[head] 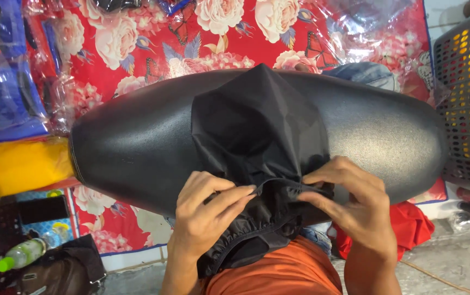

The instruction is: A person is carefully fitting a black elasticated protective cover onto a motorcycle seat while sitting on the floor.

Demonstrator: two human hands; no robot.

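A long black leather-like seat point(137, 142) lies across my lap, stretching from left to right. A black fabric cover point(257, 120) with an elastic gathered hem is draped over its middle. My left hand point(205, 216) pinches the gathered hem at the near edge of the seat. My right hand point(349, 202) grips the same hem just to the right, fingertips facing the left hand. The two hands nearly touch over the bunched fabric. My orange trousers point(284, 273) show below.
A red floral sheet point(202, 38) wrapped in clear plastic lies behind the seat. A grey perforated basket point(469, 93) stands at right. Blue and yellow packed cloth point(22, 164) sits at left. A bottle with a green cap point(22, 254) and red cloth point(409, 224) lie on the floor.
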